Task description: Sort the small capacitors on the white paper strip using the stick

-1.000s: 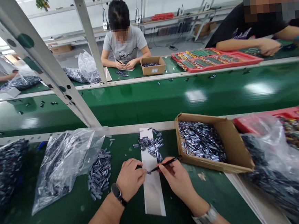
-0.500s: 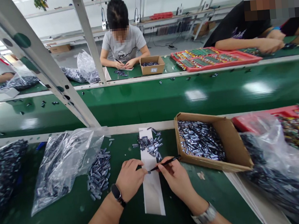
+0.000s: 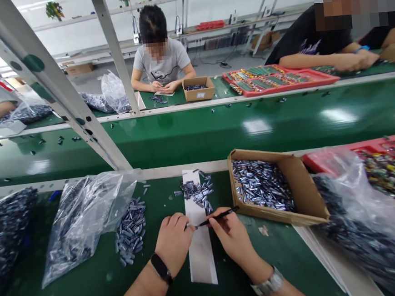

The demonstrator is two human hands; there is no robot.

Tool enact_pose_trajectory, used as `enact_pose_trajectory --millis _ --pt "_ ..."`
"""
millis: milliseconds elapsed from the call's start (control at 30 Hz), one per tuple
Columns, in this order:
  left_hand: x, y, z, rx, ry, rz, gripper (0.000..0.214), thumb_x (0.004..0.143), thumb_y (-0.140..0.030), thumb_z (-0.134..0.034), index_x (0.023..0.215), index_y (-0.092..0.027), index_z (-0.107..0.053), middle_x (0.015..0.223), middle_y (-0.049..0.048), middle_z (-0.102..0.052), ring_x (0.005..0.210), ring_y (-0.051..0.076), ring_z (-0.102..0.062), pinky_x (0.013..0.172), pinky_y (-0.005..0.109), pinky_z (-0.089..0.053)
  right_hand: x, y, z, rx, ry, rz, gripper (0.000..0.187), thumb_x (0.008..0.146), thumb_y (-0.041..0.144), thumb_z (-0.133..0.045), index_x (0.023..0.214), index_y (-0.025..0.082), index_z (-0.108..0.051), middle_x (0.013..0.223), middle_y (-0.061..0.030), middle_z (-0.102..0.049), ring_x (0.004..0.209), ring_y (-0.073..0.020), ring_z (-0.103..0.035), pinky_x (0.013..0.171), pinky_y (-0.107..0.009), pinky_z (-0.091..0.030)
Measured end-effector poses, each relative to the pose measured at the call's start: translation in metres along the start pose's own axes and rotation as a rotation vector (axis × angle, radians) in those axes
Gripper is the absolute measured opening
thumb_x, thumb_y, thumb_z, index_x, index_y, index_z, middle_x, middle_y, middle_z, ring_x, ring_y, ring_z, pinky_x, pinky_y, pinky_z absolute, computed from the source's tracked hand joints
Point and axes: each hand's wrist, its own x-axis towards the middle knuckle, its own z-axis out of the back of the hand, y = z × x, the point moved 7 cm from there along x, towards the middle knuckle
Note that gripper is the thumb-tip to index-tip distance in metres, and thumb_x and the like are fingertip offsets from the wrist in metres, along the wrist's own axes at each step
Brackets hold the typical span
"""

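Observation:
My right hand (image 3: 229,234) is closed around slim black tweezers (image 3: 219,215), which point left, their tip close to my left fingertips. My left hand (image 3: 174,238) has its thumb and forefinger pinched together; a small shiny part (image 3: 187,226) shows between them, mostly hidden. Both hands are over a white paper strip (image 3: 202,261) lying on the green table. Just beyond the fingers, a loose heap of small dark metallic parts (image 3: 198,191) covers the strip's far end. Another pile of similar greyish parts (image 3: 130,231) lies left of my left hand.
On the right stands an open cardboard box (image 3: 306,185) holding many metallic parts, beside a plastic bag (image 3: 371,225) and a red tray (image 3: 321,158). Clear bags (image 3: 87,220) of parts lie at left. A slanted metal post (image 3: 78,116) rises beyond. Co-workers sit across the green belt (image 3: 183,135).
My left hand has rolled slightly, its fingers curling closer around the small part, which shows less now. The tweezers stay almost in place. The whole view has shifted a little.

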Motion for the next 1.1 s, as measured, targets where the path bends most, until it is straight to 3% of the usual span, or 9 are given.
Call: enact_pose_trajectory --millis 167,467,733,1100 --pt "0.001 0.005 -0.007 -0.085 0.084 0.063 0.033 0.114 -0.002 -0.086 0.127 -0.03 -0.097 0.123 0.0048 -0.089 0.126 0.027 -0.083 0.108 0.04 -0.069 -0.001 -0.002 0.001 0.004 -0.016 0.02 0.073 0.097 0.106 -0.091 0.101 0.035 -0.08 0.095 -0.0145 -0.094 0.081 -0.0388 -0.095 0.078 -0.054 -0.085" --pt "0.0 0.019 -0.001 -0.346 0.073 0.103 0.033 0.116 -0.002 -0.079 0.12 -0.028 -0.099 0.117 0.0043 -0.097 0.125 0.029 -0.089 0.112 0.042 -0.072 -0.003 -0.004 -0.001 0.022 0.003 -0.001 0.073 0.096 0.104 -0.094 0.101 0.033 -0.078 0.094 -0.0152 -0.093 0.08 -0.039 -0.096 0.078 -0.054 -0.086" --pt "-0.002 0.023 -0.002 -0.39 -0.048 0.165 0.036 0.112 -0.002 -0.081 0.13 -0.028 -0.099 0.11 0.0063 -0.097 0.115 0.031 -0.091 0.103 0.043 -0.075 -0.002 -0.003 0.0 -0.03 -0.008 -0.005 0.075 0.095 0.107 -0.091 0.102 0.034 -0.078 0.095 -0.0164 -0.092 0.081 -0.0408 -0.094 0.08 -0.058 -0.086" --pt "0.001 0.02 -0.001 -0.391 -0.005 0.153 0.038 0.112 -0.001 -0.077 0.129 -0.027 -0.098 0.108 0.0065 -0.097 0.114 0.032 -0.091 0.103 0.044 -0.074 0.0 -0.001 0.0 -0.038 -0.012 -0.048 0.079 0.092 0.111 -0.089 0.1 0.034 -0.077 0.091 -0.0152 -0.092 0.079 -0.0409 -0.095 0.077 -0.057 -0.084"
